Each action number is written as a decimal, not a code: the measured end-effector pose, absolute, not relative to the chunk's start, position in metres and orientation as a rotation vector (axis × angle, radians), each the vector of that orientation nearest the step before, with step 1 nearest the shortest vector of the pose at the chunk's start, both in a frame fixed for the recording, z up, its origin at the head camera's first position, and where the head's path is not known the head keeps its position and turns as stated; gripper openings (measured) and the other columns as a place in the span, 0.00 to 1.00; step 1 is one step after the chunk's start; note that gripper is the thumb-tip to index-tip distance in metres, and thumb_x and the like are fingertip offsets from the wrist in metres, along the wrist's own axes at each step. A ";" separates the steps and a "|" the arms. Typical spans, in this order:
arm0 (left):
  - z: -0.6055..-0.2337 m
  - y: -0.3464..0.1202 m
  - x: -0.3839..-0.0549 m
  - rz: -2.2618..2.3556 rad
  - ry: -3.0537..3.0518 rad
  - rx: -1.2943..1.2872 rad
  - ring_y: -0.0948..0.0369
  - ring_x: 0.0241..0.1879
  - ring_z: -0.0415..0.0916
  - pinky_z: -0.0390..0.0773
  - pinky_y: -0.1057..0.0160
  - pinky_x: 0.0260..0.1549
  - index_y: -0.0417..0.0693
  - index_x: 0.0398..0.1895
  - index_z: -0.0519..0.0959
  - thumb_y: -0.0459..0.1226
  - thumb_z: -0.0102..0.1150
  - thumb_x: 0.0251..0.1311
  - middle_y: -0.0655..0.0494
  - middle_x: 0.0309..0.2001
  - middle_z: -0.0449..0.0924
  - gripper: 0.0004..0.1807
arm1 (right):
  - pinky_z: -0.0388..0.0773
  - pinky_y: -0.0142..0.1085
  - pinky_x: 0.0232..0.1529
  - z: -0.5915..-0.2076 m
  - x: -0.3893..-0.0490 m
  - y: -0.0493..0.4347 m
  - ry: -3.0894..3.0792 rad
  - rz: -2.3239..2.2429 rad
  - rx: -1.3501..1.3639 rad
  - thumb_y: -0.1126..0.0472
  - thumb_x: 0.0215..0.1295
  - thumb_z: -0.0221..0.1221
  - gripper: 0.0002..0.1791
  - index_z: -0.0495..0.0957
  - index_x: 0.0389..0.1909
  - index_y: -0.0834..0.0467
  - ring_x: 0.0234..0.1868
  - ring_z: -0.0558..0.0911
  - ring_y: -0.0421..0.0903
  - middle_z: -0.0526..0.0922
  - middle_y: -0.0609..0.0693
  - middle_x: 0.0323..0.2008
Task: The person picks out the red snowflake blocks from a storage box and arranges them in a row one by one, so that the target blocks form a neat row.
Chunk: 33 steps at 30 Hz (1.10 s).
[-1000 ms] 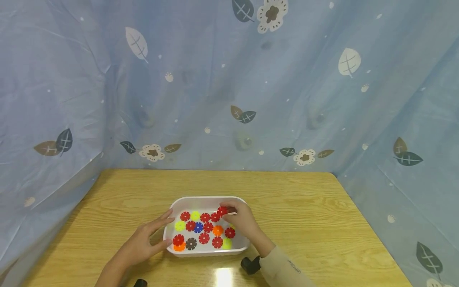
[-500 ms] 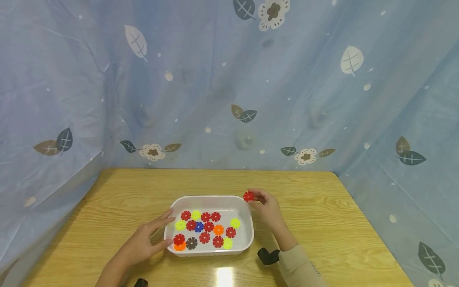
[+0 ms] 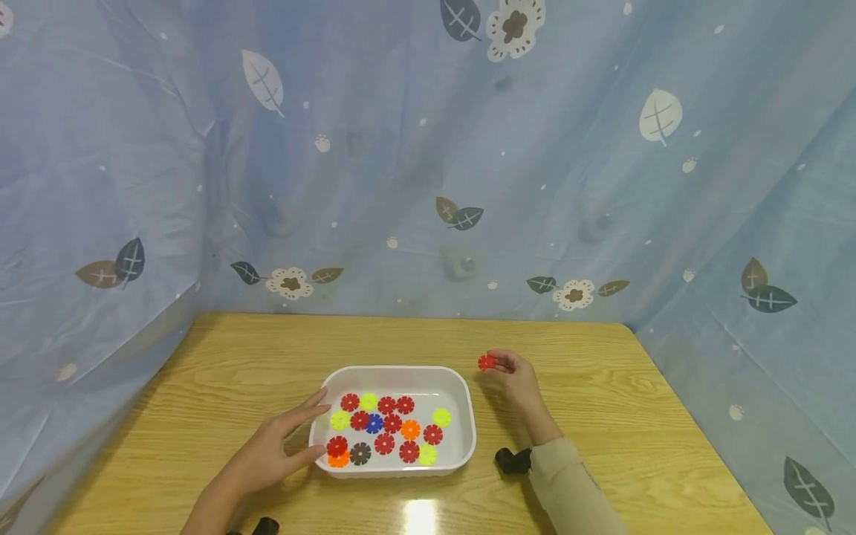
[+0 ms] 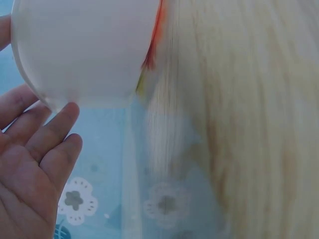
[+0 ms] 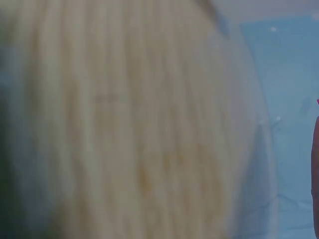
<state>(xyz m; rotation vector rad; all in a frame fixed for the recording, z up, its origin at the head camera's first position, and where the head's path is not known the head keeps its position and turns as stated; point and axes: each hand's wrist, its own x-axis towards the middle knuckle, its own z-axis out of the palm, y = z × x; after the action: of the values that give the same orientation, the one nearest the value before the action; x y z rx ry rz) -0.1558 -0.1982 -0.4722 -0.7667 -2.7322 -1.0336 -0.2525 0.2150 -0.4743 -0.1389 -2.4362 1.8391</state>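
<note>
A white plastic tray (image 3: 461, 446) holds several notched, flower-shaped plastic discs in red, yellow, orange, blue and dark grey. At its left end my left hand (image 3: 270, 449) rests with spread fingers and thumb touching the rim. Up close in the left wrist view, fingertips of the left hand (image 4: 37, 144) lie against the tray wall (image 4: 84, 50). To the right of the tray, my right hand (image 3: 520, 380) pinches a red notched disc (image 3: 486, 362) between thumb and fingers, above the table. In the right wrist view only a sliver of the right hand (image 5: 315, 179) shows.
The wooden table (image 3: 588, 416) extends around the tray on all sides. A blue patterned cloth (image 3: 401, 148) hangs behind it and at both sides. Inside the tray, a red disc (image 3: 337, 446) overlaps an orange disc (image 3: 338, 461).
My right hand has lifted the red disc out of the tray's far right part and carried it rightward past the rim. The left hand stays at the tray's left end.
</note>
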 end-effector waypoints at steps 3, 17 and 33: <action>-0.473 -0.198 -0.156 -1.027 -2.730 -0.770 0.49 0.64 0.66 0.73 0.42 0.55 0.50 0.61 0.74 0.45 0.65 0.55 0.53 0.68 0.65 0.29 | 0.77 0.21 0.38 -0.480 -0.258 0.217 -2.436 1.850 -0.168 0.72 0.58 0.62 0.20 0.75 0.53 0.68 0.39 0.78 0.38 0.79 0.63 0.48; -0.472 -0.197 -0.155 -1.047 -2.750 -0.751 0.50 0.65 0.65 0.72 0.42 0.56 0.50 0.61 0.74 0.46 0.65 0.55 0.54 0.69 0.64 0.29 | 0.78 0.35 0.49 -0.494 -0.279 0.221 -2.605 1.727 -0.241 0.70 0.61 0.59 0.20 0.75 0.55 0.67 0.53 0.77 0.56 0.78 0.65 0.53; -0.473 -0.198 -0.156 -1.069 -2.768 -0.739 0.50 0.65 0.65 0.72 0.43 0.56 0.51 0.62 0.74 0.47 0.64 0.56 0.55 0.69 0.63 0.29 | 0.81 0.44 0.44 -0.496 -0.286 0.221 -2.765 1.272 -0.068 0.68 0.58 0.62 0.19 0.78 0.52 0.66 0.45 0.81 0.56 0.82 0.62 0.44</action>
<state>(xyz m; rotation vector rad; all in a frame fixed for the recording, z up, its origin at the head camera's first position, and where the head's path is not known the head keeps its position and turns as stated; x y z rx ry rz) -0.1557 -0.1978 -0.4729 -0.7385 -2.7684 -1.0691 -0.2860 0.2211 -0.4962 -0.0677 -2.7651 1.2715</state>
